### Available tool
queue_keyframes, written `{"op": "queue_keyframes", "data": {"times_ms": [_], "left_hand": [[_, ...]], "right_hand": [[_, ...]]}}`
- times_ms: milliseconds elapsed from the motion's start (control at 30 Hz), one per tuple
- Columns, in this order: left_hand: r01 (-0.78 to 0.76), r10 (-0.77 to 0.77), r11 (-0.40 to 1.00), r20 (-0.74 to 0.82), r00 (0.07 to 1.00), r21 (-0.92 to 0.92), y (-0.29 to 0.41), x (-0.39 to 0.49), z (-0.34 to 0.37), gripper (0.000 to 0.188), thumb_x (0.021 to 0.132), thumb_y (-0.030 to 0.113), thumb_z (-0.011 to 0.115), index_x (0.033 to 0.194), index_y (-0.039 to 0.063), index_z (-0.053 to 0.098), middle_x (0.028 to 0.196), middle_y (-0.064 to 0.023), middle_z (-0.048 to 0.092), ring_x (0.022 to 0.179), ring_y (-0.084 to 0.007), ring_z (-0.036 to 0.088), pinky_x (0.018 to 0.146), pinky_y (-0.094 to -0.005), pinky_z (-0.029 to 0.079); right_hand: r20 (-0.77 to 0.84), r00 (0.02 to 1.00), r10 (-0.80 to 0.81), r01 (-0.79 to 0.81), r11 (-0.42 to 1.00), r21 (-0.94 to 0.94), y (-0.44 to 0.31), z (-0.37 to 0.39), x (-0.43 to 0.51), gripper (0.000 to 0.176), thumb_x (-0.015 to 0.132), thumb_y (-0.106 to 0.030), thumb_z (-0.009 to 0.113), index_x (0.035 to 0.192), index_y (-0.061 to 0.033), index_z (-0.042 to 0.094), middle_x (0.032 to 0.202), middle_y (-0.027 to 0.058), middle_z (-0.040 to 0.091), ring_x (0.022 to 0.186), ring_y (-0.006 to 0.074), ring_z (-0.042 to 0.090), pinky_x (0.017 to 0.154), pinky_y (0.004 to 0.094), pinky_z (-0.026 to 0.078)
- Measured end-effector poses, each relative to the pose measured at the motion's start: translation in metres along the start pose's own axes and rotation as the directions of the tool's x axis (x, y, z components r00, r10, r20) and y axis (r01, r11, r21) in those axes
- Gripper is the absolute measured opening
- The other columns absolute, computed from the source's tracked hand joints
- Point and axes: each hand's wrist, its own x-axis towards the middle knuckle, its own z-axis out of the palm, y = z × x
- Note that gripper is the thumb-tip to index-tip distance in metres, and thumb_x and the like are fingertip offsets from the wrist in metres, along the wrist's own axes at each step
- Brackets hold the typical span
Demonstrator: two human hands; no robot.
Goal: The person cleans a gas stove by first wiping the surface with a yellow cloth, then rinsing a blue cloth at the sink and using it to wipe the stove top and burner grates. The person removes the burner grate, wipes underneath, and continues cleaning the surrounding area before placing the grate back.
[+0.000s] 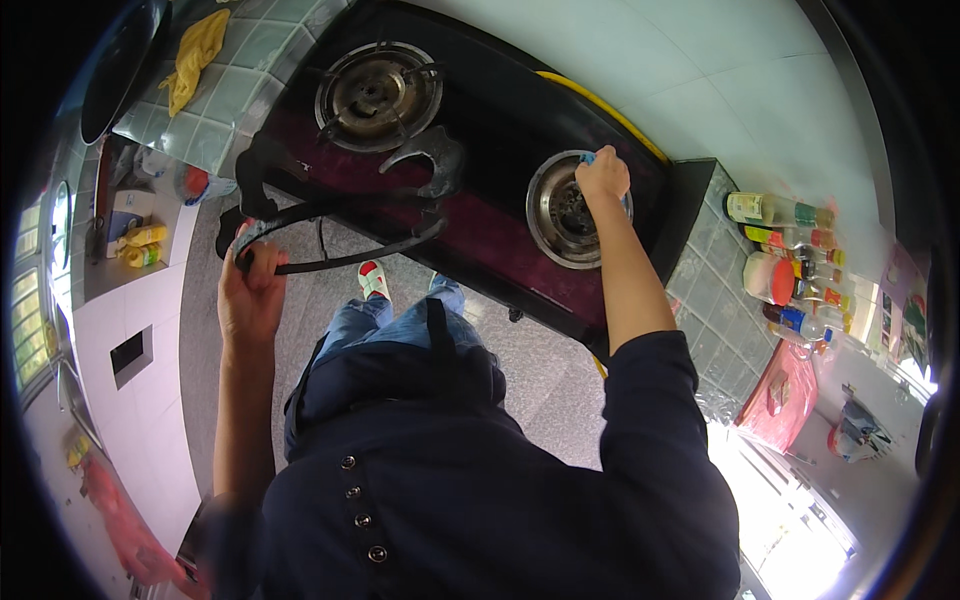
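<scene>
My left hand (257, 281) grips the ring of a black metal pan support (345, 259), which is lifted over the front edge of a two-burner gas stove (480, 210). On the right burner's metal drip pan (555, 225), my right hand (604, 177) presses a small blue cloth or pad (587, 158) against the far rim. Most of the blue piece is hidden under the fingers. The left burner (379, 97) has dark prongs around its stained metal dish.
Bottles (780, 210) and a red-lidded jar (769, 277) stand on the tiled counter at right. A yellow hose (607, 112) runs behind the stove. A yellow cloth (199, 56) lies on the left tiles, near a dark pan (124, 71).
</scene>
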Motion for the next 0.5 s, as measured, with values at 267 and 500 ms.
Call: {"op": "queue_keyframes", "data": {"times_ms": [267, 500], "left_hand": [[0.038, -0.028, 0.996, 0.115, 0.993, -0.08, -0.008, 0.002, -0.009, 0.02, 0.096, 0.018, 0.048, 0.098, 0.005, 0.063, 0.054, 0.0049, 0.027, 0.054, -0.0072, 0.028, 0.069, -0.027, 0.031], [0.121, -0.11, 0.991, 0.175, 0.978, -0.052, -0.005, 0.022, 0.0, 0.021, 0.095, 0.02, 0.049, 0.089, 0.007, 0.065, 0.057, 0.0042, 0.03, 0.057, -0.0083, 0.03, 0.074, -0.0278, 0.034]], "right_hand": [[-0.071, 0.958, -0.278, 0.283, 0.957, 0.07, -0.025, 0.005, -0.032, 0.029, 0.071, -0.024, 0.066, 0.097, -0.0111, 0.06, 0.087, 0.0175, 0.065, 0.087, 0.0355, 0.061, 0.077, 0.0446, 0.05], [-0.002, 0.945, -0.326, 0.324, 0.937, 0.134, -0.043, 0.002, -0.097, 0.031, 0.069, -0.017, 0.07, 0.094, -0.0053, 0.056, 0.096, 0.0134, 0.062, 0.103, 0.0306, 0.056, 0.08, 0.0398, 0.053]]}}
